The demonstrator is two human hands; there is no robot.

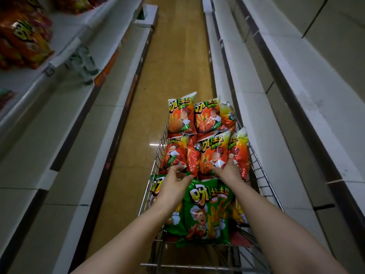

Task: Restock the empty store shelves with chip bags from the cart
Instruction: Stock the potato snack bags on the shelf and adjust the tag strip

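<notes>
Chip bags (181, 119), red-orange, printed with fries: we count about six, stacked and leaning at the far end of the wire cart (262, 175). Green chip bags (207, 210): several, lying at the near end of the same cart. Left hand (174, 182), ring (172, 170) on one finger: fingers spread, tips touching the lower edges of the red-orange stack where it meets the green. Right hand (230, 171): fingers spread, pressed on the lower corner of the central red bag (211, 153). We note the cart stands on the tan floor (173, 56) between two runs of white shelves (276, 95). Shelved bags (23, 36), red, blurred, lie on the upper left shelf.
</notes>
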